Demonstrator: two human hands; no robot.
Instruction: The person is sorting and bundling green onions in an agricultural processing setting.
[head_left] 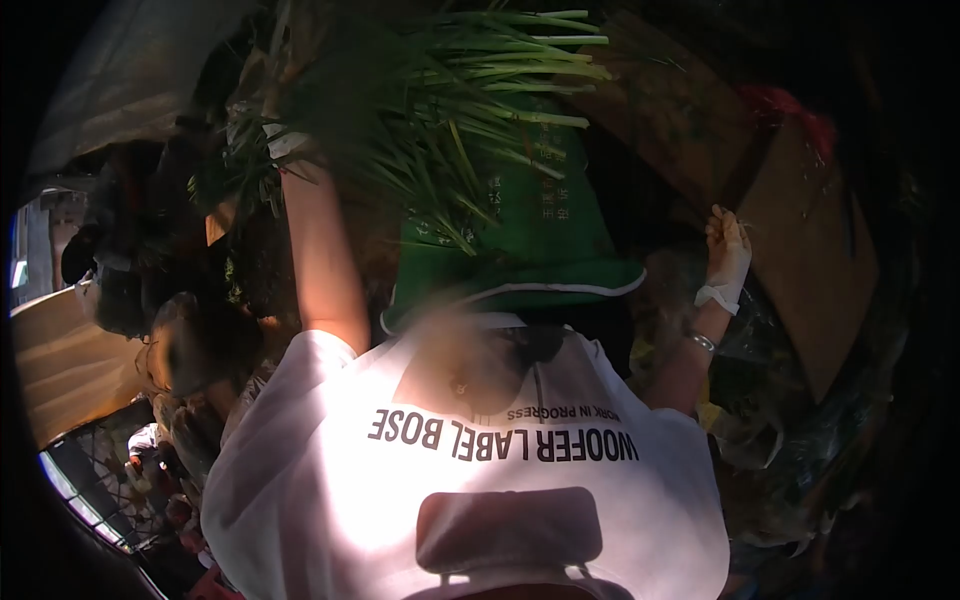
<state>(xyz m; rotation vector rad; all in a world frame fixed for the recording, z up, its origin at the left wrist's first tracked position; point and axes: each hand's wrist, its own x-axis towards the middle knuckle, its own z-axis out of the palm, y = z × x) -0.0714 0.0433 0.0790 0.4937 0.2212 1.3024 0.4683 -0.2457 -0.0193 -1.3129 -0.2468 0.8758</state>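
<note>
A loose bunch of long, thin green vegetable stalks (540,85) lies across my green apron (590,225), pale ends to the right and leaves blurred to the left. Stretched forward on the left, my left hand (287,140) is at the leafy side of the bunch. A white glove cuff shows at that wrist, but the leaves and shadow hide its fingers. My right hand (728,258), in a pale glove, is off to the right, apart from the bunch. Its fingers are curled, and whatever they may hold cannot be made out.
Brown cardboard (810,260) lies on the right, with a red wrapping (795,115) near its top. Clear plastic bags (750,435) lie below my right arm. Dark, bulky bags (120,290) crowd the left side. A person (145,445) is far off at lower left.
</note>
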